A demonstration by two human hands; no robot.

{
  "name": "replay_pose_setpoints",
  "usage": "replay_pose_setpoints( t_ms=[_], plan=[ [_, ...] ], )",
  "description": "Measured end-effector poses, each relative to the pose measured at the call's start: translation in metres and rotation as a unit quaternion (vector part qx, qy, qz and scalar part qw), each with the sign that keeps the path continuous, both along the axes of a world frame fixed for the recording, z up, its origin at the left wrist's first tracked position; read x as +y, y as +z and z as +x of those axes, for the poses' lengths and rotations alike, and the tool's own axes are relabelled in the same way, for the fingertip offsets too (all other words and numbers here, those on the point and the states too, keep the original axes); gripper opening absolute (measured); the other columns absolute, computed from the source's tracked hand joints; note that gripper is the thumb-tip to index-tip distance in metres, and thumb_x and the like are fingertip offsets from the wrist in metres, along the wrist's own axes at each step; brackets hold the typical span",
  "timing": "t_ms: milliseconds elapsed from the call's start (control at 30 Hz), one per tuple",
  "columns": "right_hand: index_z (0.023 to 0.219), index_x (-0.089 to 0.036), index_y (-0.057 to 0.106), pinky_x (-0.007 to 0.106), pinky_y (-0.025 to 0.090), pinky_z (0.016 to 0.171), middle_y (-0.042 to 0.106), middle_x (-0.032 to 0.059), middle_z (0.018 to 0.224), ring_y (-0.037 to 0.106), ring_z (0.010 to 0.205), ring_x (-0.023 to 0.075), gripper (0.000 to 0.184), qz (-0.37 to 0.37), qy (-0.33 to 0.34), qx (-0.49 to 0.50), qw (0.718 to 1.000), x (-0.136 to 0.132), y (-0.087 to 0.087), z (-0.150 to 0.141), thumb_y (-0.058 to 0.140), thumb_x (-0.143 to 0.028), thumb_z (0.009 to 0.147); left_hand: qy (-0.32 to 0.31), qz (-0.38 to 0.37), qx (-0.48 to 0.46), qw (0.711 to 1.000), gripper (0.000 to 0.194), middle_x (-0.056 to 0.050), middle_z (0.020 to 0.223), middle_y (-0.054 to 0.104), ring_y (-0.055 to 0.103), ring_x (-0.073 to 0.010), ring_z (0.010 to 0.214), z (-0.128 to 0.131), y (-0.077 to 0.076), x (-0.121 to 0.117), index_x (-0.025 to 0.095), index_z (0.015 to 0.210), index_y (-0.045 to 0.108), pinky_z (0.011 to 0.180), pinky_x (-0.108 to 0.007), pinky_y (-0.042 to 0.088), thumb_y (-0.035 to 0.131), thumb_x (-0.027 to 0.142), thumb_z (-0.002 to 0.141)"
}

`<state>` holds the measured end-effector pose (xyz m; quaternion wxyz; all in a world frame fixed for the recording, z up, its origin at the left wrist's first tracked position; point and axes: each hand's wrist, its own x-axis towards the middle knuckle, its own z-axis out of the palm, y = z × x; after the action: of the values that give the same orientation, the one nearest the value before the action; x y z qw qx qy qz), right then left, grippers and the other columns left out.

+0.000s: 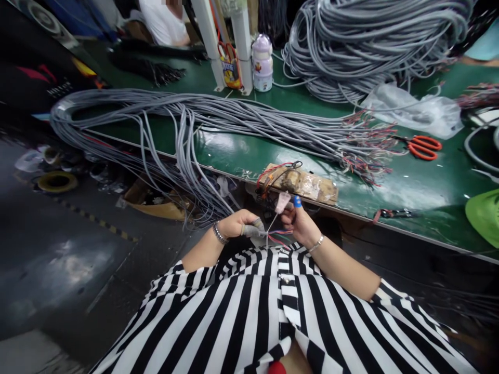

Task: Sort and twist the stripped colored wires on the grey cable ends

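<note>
Just in front of my striped shirt, my left hand point(244, 224) is closed around the end of a grey cable point(257, 231). Thin coloured wires point(278, 239), red and blue among them, fan out of that end towards my right hand point(298, 223). My right fingers are pinched together, with a blue cover on one fingertip. A thin white strand point(272, 223) runs taut from the cable end up to a pale pinkish piece point(283, 201) at my right fingers. Whether that piece is a finger wrap or something held, I cannot tell.
A wooden block point(319, 189) with wires sits at the green table's edge point(390, 223). A long bundle of grey cables point(234, 114) hangs partly over that edge. Beyond are orange-handled scissors point(424, 147), a large cable coil point(351, 47), a lilac bottle point(262, 65) and another person point(163, 23).
</note>
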<state>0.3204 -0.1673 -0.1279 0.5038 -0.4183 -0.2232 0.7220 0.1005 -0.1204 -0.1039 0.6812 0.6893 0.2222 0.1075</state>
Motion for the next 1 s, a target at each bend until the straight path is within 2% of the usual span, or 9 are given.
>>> replay_pose_setpoints(
  t_ms=[133, 233, 300, 400, 533, 600, 667, 867, 1000],
  plan=[
    [0.074, -0.017, 0.056, 0.017, 0.008, 0.035, 0.057, -0.0008, 0.069, 0.023, 0.042, 0.0019, 0.051, -0.028, -0.006, -0.004, 1.000, -0.007, -0.002, 0.004, 0.073, -0.064, 0.065, -0.001, 0.051, 0.106, 0.993, 0.031, -0.007, 0.070, 0.070, 0.060, -0.0129, 0.062, -0.029, -0.024, -0.009, 0.010, 0.081, 0.073, 0.061, -0.021, 0.048, 0.068, 0.041, 0.077],
    [0.071, -0.016, 0.057, 0.017, 0.008, 0.037, 0.056, -0.0012, 0.067, 0.019, 0.041, 0.0009, 0.044, 0.002, 0.010, -0.048, 0.999, -0.012, -0.003, 0.003, 0.076, -0.056, 0.066, 0.082, 0.114, 0.209, 0.968, 0.023, -0.004, 0.077, 0.072, 0.063, -0.0143, 0.069, -0.044, -0.043, -0.009, 0.013, 0.088, 0.072, 0.066, -0.021, 0.050, 0.068, 0.032, 0.075],
    [0.069, -0.016, 0.057, 0.018, 0.009, 0.037, 0.053, -0.0023, 0.061, 0.018, 0.041, 0.0014, 0.042, 0.042, 0.017, -0.093, 0.995, -0.015, -0.002, 0.004, 0.073, -0.055, 0.070, 0.131, 0.147, 0.226, 0.954, 0.024, -0.005, 0.088, 0.074, 0.066, -0.0160, 0.079, -0.049, -0.046, -0.005, 0.015, 0.095, 0.072, 0.074, -0.023, 0.051, 0.067, 0.028, 0.075],
    [0.066, -0.016, 0.060, 0.020, 0.019, 0.039, 0.049, -0.0025, 0.054, 0.029, 0.043, 0.0048, 0.038, 0.158, 0.001, -0.201, 0.967, -0.018, 0.004, 0.015, 0.069, -0.052, 0.075, 0.182, 0.176, 0.179, 0.951, 0.028, -0.007, 0.099, 0.074, 0.067, -0.0168, 0.088, -0.045, -0.032, 0.010, 0.014, 0.102, 0.069, 0.083, -0.027, 0.052, 0.062, 0.028, 0.079],
    [0.075, -0.017, 0.070, 0.025, 0.040, 0.052, 0.060, 0.0020, 0.063, 0.050, 0.056, 0.0126, 0.028, 0.303, -0.110, -0.345, 0.881, -0.017, 0.021, 0.048, 0.063, -0.043, 0.083, 0.239, 0.278, 0.106, 0.924, 0.028, -0.007, 0.098, 0.074, 0.067, -0.0173, 0.089, -0.026, 0.007, 0.049, 0.013, 0.102, 0.070, 0.085, -0.028, 0.052, 0.060, 0.031, 0.083],
    [0.080, -0.018, 0.072, 0.027, 0.045, 0.059, 0.064, 0.0031, 0.068, 0.056, 0.064, 0.0155, 0.022, 0.333, -0.181, -0.406, 0.831, -0.011, 0.028, 0.068, 0.065, -0.039, 0.082, 0.250, 0.340, 0.089, 0.902, 0.027, -0.008, 0.100, 0.073, 0.066, -0.0178, 0.093, -0.014, 0.025, 0.077, 0.014, 0.103, 0.070, 0.087, -0.029, 0.051, 0.059, 0.030, 0.084],
    [0.084, -0.018, 0.074, 0.029, 0.047, 0.063, 0.067, 0.0043, 0.073, 0.059, 0.069, 0.0172, 0.021, 0.323, -0.226, -0.442, 0.806, -0.004, 0.032, 0.085, 0.066, -0.038, 0.081, 0.249, 0.405, 0.109, 0.873, 0.026, -0.008, 0.103, 0.071, 0.065, -0.0184, 0.096, 0.000, 0.039, 0.107, 0.015, 0.103, 0.070, 0.090, -0.030, 0.050, 0.059, 0.028, 0.084],
    [0.089, -0.017, 0.072, 0.022, 0.029, 0.039, 0.053, -0.0018, 0.055, 0.036, 0.042, 0.0083, 0.030, 0.233, -0.222, -0.336, 0.885, 0.010, 0.028, 0.104, 0.064, -0.045, 0.082, 0.127, 0.601, 0.223, 0.757, 0.034, -0.012, 0.129, 0.060, 0.053, -0.0238, 0.121, 0.062, 0.058, 0.174, 0.015, 0.117, 0.065, 0.108, -0.039, 0.037, 0.058, 0.023, 0.084],
    [0.087, -0.017, 0.072, 0.023, 0.034, 0.043, 0.055, -0.0010, 0.058, 0.042, 0.047, 0.0098, 0.028, 0.251, -0.214, -0.338, 0.882, 0.009, 0.032, 0.101, 0.066, -0.043, 0.080, 0.034, 0.640, 0.241, 0.729, 0.045, -0.012, 0.133, 0.057, 0.050, -0.0237, 0.124, 0.113, 0.058, 0.184, 0.016, 0.129, 0.056, 0.107, -0.037, 0.036, 0.056, 0.024, 0.085]
  ],
)
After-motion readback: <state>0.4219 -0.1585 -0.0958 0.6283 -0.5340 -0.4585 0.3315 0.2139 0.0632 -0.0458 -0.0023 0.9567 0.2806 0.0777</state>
